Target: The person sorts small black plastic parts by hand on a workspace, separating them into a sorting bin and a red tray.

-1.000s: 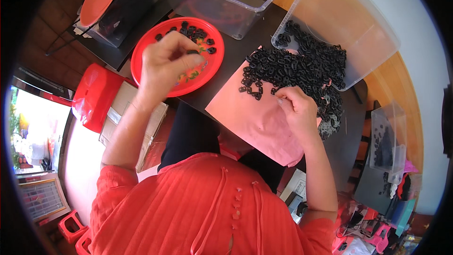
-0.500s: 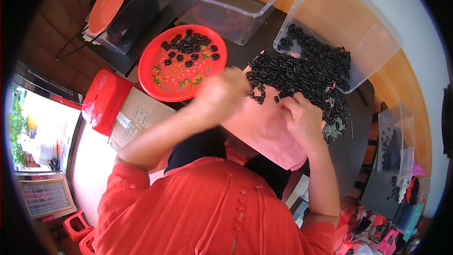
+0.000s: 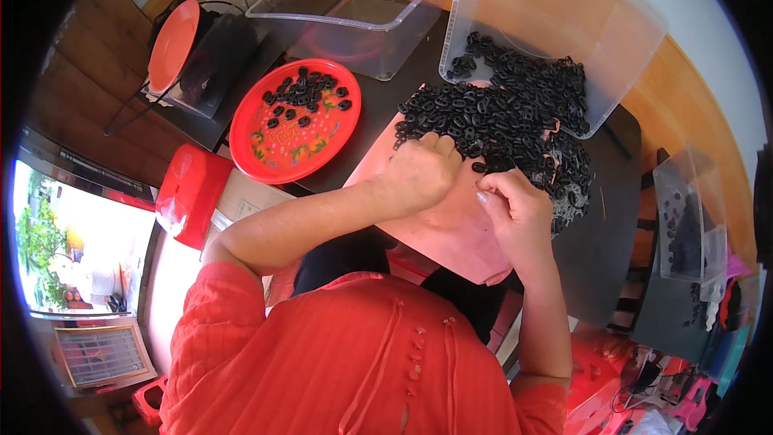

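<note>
The step in hand is apparently being fingertip work on small black pieces (image 3: pixel 471 113), which are lying heaped on a pink sheet (image 3: pixel 443 221) right of centre in the frame. The left hand (image 3: pixel 423 173) is curling its fingers over the heap's near edge; I cannot tell whether it is gripping anything. The right hand (image 3: pixel 519 205) is holding thumb and forefinger close together beside the heap, and whether a piece is sitting between them is unclear. These two hands are standing apart, narrowly. The next move is probably calling for a light pinch, freeing one piece without dragging its neighbours

Counting: one sheet is lying on the dark counter (image 3: pixel 600 246); one round red tray (image 3: pixel 283 169) is sitting left of centre, bearing roughly two dozen overlapping pieces; the heap is defying any count; one clear bin (image 3: pixel 346 42) is standing at the top, and another clear bin (image 3: pixel 515 8) is leaning at upper right, pieces lying inside
</note>
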{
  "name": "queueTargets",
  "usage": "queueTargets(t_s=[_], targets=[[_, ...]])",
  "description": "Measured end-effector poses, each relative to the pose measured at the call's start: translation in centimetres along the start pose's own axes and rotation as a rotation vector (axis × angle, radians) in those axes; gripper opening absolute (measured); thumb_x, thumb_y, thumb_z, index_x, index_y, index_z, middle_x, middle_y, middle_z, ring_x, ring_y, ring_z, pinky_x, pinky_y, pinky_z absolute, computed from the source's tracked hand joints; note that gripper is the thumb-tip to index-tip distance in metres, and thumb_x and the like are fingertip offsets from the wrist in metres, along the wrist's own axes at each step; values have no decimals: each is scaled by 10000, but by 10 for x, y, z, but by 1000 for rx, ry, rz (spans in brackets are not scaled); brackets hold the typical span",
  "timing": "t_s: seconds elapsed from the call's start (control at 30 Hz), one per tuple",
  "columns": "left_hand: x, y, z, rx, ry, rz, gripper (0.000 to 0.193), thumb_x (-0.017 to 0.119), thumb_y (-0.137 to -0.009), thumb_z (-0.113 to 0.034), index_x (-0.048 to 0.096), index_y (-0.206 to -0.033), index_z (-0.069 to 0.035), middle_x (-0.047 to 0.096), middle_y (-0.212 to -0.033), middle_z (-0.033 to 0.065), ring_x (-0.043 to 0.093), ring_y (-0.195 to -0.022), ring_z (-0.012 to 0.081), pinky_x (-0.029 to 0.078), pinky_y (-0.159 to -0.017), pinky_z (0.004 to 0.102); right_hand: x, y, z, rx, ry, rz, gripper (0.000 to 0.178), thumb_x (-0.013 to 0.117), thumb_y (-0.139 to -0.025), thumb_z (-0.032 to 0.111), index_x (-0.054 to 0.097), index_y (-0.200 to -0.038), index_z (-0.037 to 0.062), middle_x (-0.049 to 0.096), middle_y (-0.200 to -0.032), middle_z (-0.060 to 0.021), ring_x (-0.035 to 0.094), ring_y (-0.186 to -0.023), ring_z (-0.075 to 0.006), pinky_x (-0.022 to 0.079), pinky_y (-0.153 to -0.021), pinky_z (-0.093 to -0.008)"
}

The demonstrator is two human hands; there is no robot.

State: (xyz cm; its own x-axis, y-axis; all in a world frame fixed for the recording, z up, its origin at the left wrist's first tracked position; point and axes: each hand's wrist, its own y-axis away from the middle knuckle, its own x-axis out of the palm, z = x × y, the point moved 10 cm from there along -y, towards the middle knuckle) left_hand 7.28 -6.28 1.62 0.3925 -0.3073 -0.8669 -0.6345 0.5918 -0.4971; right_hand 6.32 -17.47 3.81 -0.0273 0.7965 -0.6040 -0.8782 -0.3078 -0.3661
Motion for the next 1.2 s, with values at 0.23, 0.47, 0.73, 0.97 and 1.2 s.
queueTargets(t_s=[0.23, 0.47, 0.73, 0.97, 1.2], targets=[[12, 26, -2, -813, 1567, 168, 167, 637, -914, -152, 652, -972, 4, 614, -774, 22, 555, -665, 85, 427, -537, 226, -3, 14, 1, 56, -467, -137, 188, 646, -825, -100, 669, -996, -26, 626, -842, -59, 598, -751, -102, 457, -646, -230], [24, 58, -39, -1143, 2157, 193, 147, 596, -939, -136, 611, -1024, -17, 605, -837, 52, 543, -625, 105, 397, -490, 247, 0, 30, 4, 41, -520, -127, 144, 670, -828, -83, 661, -959, -25, 633, -845, -46, 594, -753, -96, 473, -678, -213], [17, 61, -1, -883, 1716, 145, 140, 629, -929, -156, 626, -917, -17, 584, -811, 43, 559, -632, 166, 431, -509, 312, 2, 30, 29, -237, -267, -136, 94, 684, -836, -49, 613, -888, -15, 632, -790, -47, 578, -647, -103, 468, -579, -228], [-15, 8, 49, -288, 89, 18, 181, 725, -721, -164, 611, -739, -25, 570, -793, 119, 593, -754, 313, 489, -638, 407, 9, 37, -20, 172, -505, -170, 80, 670, -868, -38, 615, -924, -24, 621, -839, -12, 543, -711, -43, 442, -647, -186], [-22, -3, -13, 168, 214, 70, 87, 656, -691, -88, 597, -739, -44, 546, -784, 94, 580, -804, 276, 497, -667, 386, 2, 47, -37, 236, -626, -258, 59, 661, -869, -38, 610, -896, -26, 615, -818, -8, 532, -676, -37, 433, -614, -177]])
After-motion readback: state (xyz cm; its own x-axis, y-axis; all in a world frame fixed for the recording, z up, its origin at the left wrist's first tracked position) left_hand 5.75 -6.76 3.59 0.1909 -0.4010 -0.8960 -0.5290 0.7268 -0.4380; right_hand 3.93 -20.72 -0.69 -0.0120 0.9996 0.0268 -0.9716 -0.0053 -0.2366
